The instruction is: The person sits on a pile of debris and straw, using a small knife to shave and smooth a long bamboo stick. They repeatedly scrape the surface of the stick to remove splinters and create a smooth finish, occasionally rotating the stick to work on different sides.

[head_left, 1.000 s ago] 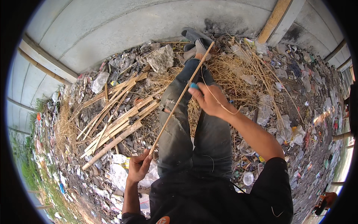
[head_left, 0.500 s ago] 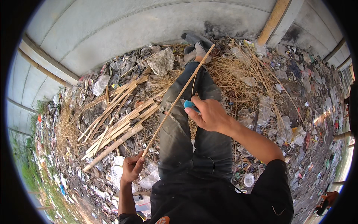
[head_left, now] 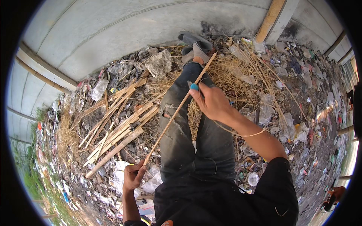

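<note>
A long thin bamboo strip (head_left: 174,114) slants across my legs, its far end near my feet. My left hand (head_left: 134,176) is closed round its near end, beside my left thigh. Over my knees, my right hand (head_left: 215,102) is closed on a knife with a teal handle (head_left: 194,87). The small dark blade tip pokes out beyond the handle, against the upper part of the strip. A thin curled shaving (head_left: 247,135) trails from below my right hand across the forearm. My fingers hide most of the knife.
Split bamboo pieces (head_left: 118,133) lie piled to the left. Dry fibrous shavings (head_left: 233,75) cover the ground around my feet. A grey rock (head_left: 159,64) rests near the concrete wall (head_left: 151,26). Plastic litter is scattered on both sides, with a clear cup (head_left: 253,179) at the right.
My right hand and the knife have moved away from me, up along the strip. A curled shaving now shows across my right forearm. My left hand keeps its hold, slightly lower.
</note>
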Demonstrator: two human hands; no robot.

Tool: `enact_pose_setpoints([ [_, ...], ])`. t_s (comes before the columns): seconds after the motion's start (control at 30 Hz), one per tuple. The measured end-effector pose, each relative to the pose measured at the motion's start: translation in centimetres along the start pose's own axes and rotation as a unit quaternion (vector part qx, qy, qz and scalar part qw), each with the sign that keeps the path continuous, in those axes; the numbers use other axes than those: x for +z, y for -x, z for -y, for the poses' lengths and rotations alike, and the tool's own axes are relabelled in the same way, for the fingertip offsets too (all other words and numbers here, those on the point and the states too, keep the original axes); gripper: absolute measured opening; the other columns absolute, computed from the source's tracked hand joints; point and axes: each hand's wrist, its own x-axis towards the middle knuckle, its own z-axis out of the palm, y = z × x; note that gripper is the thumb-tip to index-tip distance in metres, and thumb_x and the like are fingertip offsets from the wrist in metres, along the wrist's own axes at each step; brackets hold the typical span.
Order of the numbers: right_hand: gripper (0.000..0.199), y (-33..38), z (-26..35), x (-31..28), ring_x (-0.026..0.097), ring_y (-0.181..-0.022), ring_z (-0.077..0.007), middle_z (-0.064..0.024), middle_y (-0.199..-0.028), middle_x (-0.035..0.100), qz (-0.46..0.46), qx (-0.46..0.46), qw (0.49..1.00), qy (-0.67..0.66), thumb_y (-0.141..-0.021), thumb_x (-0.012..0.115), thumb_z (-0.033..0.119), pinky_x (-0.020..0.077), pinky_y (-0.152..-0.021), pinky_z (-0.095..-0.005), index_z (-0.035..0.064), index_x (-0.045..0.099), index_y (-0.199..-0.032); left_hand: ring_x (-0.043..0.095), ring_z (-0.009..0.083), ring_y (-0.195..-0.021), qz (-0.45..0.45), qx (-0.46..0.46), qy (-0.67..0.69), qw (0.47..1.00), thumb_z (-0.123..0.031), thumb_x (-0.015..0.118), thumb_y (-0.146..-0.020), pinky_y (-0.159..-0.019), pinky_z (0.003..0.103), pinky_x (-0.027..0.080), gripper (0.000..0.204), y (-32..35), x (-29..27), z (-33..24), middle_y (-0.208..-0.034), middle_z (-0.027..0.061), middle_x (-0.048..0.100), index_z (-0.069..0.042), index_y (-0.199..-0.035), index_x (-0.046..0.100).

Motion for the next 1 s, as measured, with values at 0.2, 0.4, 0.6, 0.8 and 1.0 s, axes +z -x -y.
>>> enact_pose_setpoints([
  [0.2,0.058,0.2,-1.8,0.5,0.065,-0.063,-0.0483,-0.0252,-0.064,0.063,0.021,0.003,1.000,-0.005,-0.108,0.045,0.051,0.0499,-0.060,-0.0569,-0.0020,0.062,-0.095,0.045,0.0000,-0.067,-0.006,-0.003,-0.030,1.000,-0.010,0.071,-0.099,-0.057,0.021,0.037,0.030,-0.4,0.7,0.1,-0.071,-0.0079,0.058,0.007,-0.124,0.071],
  [0.4,0.053,-2.9,-6.6,-3.1,0.064,-0.062,-0.0447,-0.0218,-0.064,0.062,-0.081,-0.001,0.996,0.038,-0.107,0.049,0.052,0.0470,-0.057,-0.0527,0.0020,0.062,-0.096,0.041,-0.0007,-0.061,0.010,-0.022,-0.012,1.000,-0.010,0.069,-0.101,-0.053,0.021,0.031,0.032,0.8,-1.4,-0.1,-0.069,-0.0101,0.054,0.008,-0.127,0.070],
  [0.6,0.058,-4.6,-7.2,-3.7,0.066,-0.067,-0.0438,-0.0226,-0.067,0.063,-0.099,0.010,0.991,0.088,-0.107,0.045,0.056,0.0468,-0.059,-0.0496,0.0016,0.063,-0.098,0.042,0.0000,-0.063,0.019,-0.023,-0.001,1.000,-0.012,0.071,-0.100,-0.055,0.022,0.034,0.031,-0.1,-0.8,-1.0,-0.071,-0.0101,0.055,0.008,-0.124,0.071],
  [0.8,0.065,-4.8,-20.3,-12.5,0.046,-0.060,-0.0267,-0.0121,-0.065,0.051,-0.407,0.292,0.857,-0.126,-0.110,0.040,0.053,0.0393,-0.064,-0.0487,-0.0037,0.061,-0.087,0.040,-0.0003,-0.055,-0.019,-0.077,0.074,0.994,-0.018,0.071,-0.101,-0.050,0.020,0.029,0.034,2.8,-5.0,2.8,-0.066,-0.0086,0.053,0.008,-0.123,0.071],
  [1.0,0.043,-4.6,-19.6,-9.0,0.063,-0.084,-0.0345,-0.0183,-0.091,0.067,-0.250,0.284,0.925,0.024,-0.100,0.057,0.037,0.0464,-0.079,-0.0512,-0.0036,0.065,-0.113,0.037,-0.0007,-0.056,-0.062,0.016,0.082,0.995,-0.021,0.069,-0.103,-0.051,0.021,0.027,0.031,-1.8,0.2,1.8,-0.066,-0.0108,0.048,0.006,-0.118,0.072],
])
